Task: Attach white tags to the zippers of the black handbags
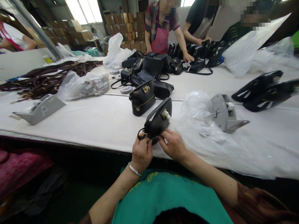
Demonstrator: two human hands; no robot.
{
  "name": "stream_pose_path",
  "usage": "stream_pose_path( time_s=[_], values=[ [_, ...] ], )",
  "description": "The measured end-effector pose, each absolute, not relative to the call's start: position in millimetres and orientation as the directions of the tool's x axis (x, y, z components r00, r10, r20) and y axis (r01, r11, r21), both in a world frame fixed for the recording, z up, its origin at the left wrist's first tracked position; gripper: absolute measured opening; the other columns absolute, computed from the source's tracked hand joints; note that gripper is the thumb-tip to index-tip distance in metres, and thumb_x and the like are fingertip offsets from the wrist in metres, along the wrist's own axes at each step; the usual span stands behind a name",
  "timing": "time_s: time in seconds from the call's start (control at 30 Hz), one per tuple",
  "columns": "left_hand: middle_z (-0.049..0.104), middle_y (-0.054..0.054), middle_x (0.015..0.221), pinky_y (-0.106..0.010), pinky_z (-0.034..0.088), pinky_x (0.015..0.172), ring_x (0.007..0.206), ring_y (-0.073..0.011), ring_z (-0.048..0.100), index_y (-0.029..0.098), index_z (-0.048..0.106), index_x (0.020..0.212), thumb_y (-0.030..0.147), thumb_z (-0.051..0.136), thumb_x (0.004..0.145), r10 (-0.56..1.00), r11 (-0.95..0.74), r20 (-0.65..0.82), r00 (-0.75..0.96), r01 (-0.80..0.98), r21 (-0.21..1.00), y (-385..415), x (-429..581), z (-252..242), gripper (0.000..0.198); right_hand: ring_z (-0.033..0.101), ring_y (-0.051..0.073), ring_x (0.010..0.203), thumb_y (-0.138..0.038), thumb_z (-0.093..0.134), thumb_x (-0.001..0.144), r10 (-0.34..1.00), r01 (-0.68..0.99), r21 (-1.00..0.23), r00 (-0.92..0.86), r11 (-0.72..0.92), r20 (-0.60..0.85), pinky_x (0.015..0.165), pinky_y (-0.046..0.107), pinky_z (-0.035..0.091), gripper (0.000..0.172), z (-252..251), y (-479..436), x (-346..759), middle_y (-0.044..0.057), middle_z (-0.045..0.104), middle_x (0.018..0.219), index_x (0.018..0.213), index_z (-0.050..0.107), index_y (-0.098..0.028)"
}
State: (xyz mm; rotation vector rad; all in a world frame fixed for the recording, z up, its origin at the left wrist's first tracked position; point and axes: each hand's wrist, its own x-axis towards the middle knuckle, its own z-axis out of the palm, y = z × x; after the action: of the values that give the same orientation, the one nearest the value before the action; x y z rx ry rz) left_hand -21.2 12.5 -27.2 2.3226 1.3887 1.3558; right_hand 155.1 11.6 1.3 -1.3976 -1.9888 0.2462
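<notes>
A small black handbag [159, 119] with a gold clasp is tilted at the table's near edge, between my two hands. My left hand [142, 151] is closed on its near end, by a small strap loop and ring. The fingers of my right hand [172, 143] pinch the bag's lower right edge. White wrapping covers part of the clasp. Just behind it, a second black handbag [143, 99] stands upright, with gold zips and a gold clasp. My fingertips partly hide the lower end of the held bag.
Clear plastic bags [198, 115] and a grey tape dispenser [221, 113] lie to the right; another dispenser [42, 109] is at left. Black bags [151, 68] are heaped behind. Brown straps [46, 76] cover the far left. A co-worker in a red apron [161, 39] stands across the table.
</notes>
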Motion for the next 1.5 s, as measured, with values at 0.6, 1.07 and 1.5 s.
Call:
stream_pose_path(
  time_s=[0.6, 1.07, 1.5],
  values=[
    [0.069, -0.009, 0.100, -0.034, 0.057, 0.083, 0.094, -0.0205, 0.068, 0.018, 0.069, 0.092, 0.024, 0.063, 0.087, 0.923, -0.366, 0.384, 0.041, 0.402, 0.839, 16, -28, -25, 0.010, 0.056, 0.017, 0.070, -0.022, 0.052, 0.092, 0.907, 0.709, -0.616, -0.080, 0.343, 0.413, 0.065, 0.028, 0.041, 0.017, -5, 7, 160, 0.003, 0.061, 0.074, 0.076, 0.059, -0.019],
    [0.069, -0.008, 0.091, -0.029, 0.054, 0.074, 0.085, -0.0187, 0.067, 0.019, 0.062, 0.083, 0.022, 0.055, 0.090, 0.918, -0.387, 0.386, 0.095, 0.440, 0.811, 11, -19, -21, 0.010, 0.057, 0.017, 0.070, -0.021, 0.049, 0.094, 0.905, 0.631, -0.667, -0.147, 0.397, 0.399, 0.066, 0.029, 0.042, 0.021, -6, -7, 140, 0.004, 0.061, 0.074, 0.076, 0.058, -0.019],
    [0.066, -0.010, 0.091, -0.035, 0.053, 0.078, 0.088, -0.0218, 0.064, 0.018, 0.063, 0.082, 0.021, 0.057, 0.089, 0.898, -0.387, 0.439, 0.029, 0.525, 0.758, -8, -7, -19, 0.010, 0.056, 0.016, 0.071, -0.021, 0.053, 0.092, 0.901, 0.465, -0.776, -0.143, 0.425, 0.409, 0.068, 0.028, 0.045, 0.015, -5, 11, 160, 0.001, 0.059, 0.074, 0.080, 0.060, -0.019]
  ],
)
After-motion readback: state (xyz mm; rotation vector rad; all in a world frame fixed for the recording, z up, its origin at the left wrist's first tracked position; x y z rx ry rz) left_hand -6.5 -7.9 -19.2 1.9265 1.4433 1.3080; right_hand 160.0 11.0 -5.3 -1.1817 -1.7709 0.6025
